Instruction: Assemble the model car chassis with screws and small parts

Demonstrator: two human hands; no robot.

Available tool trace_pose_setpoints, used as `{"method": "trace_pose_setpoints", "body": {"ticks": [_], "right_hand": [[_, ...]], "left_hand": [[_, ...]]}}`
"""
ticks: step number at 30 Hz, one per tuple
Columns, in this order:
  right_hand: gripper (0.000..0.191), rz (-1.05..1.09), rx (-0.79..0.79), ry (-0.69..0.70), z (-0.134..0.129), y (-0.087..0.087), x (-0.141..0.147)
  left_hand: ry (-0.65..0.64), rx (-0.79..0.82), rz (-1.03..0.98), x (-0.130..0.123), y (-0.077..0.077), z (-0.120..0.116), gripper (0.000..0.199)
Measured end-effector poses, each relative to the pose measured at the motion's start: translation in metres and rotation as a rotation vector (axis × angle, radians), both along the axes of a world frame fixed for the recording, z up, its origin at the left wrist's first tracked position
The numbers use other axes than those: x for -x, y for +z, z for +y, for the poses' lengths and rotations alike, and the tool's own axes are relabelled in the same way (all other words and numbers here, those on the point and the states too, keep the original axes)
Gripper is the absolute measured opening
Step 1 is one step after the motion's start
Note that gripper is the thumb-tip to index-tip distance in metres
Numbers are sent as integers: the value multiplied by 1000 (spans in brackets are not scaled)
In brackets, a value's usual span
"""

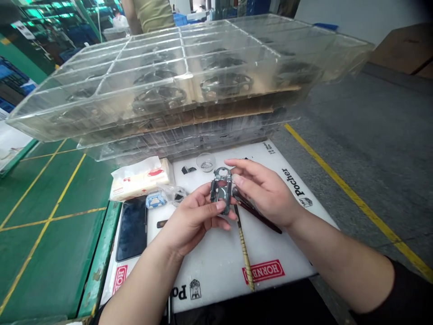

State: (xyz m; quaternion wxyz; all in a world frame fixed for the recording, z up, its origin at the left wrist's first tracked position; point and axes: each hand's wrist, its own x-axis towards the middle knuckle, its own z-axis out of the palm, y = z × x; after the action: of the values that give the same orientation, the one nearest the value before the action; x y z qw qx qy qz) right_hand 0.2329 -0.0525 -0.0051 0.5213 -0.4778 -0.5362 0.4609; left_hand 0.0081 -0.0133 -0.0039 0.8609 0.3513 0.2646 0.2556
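On a white printed board with red "HORNBY" labels and black "Pocket" lettering, there's a lot going on. The left hand is clamping a small silver-and-black metal part between thumb and fingers, holding it up just above the middle of the board. The right hand is hovering with its fingers spread right beside that part, and honestly I can't tell whether it's gripping anything or only steadying it. Just under the right hand, a slim dark-red pen is lying at an angle, and a long yellow striped stick is running down toward the near edge.

Further along the board, a small clear round dish is sitting near the far edge, while a white tissue pack and a black phone are lying off to the left, with a little blue pouch between them and the hands. Looming above it all, a stack of clear compartmented plastic trays is tilting into view, dark round parts showing through. The board is resting against a green surface with yellow lines, a grey floor with a yellow stripe is stretching off right, and a co-worker in an olive top is standing beyond the trays.
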Motion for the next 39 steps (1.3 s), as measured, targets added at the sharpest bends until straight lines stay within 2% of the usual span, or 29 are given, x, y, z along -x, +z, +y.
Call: {"method": "trace_pose_setpoints", "body": {"ticks": [3,7,13,25,29,31,33,35,37,39], "right_hand": [[46,-44,33,-13,2,-2,2],[52,-61,75,-33,2,-4,3],[43,-50,22,-26,2,-4,2],[43,-128,-44,-37,0,1,1],[44,-191,-27,-94,2,1,-5],[37,-280,5,-153,5,2,-12],[23,-444,52,-144,10,5,-22],[15,-656,90,-43,14,7,-31],[14,-849,111,72,17,7,-39],[14,-980,141,131,19,6,-46]], "left_hand": [[88,-25,30,-3,-2,-1,44],[135,-26,29,-3,0,-2,42],[131,-66,9,-2,1,-1,37],[74,8,-70,5,4,4,37],[126,23,-59,4,3,7,34],[191,26,-38,5,2,10,32],[267,25,-17,7,0,14,29],[334,19,-2,9,-2,17,27],[379,12,7,11,-3,19,28],[403,2,9,11,-2,19,31]]}}
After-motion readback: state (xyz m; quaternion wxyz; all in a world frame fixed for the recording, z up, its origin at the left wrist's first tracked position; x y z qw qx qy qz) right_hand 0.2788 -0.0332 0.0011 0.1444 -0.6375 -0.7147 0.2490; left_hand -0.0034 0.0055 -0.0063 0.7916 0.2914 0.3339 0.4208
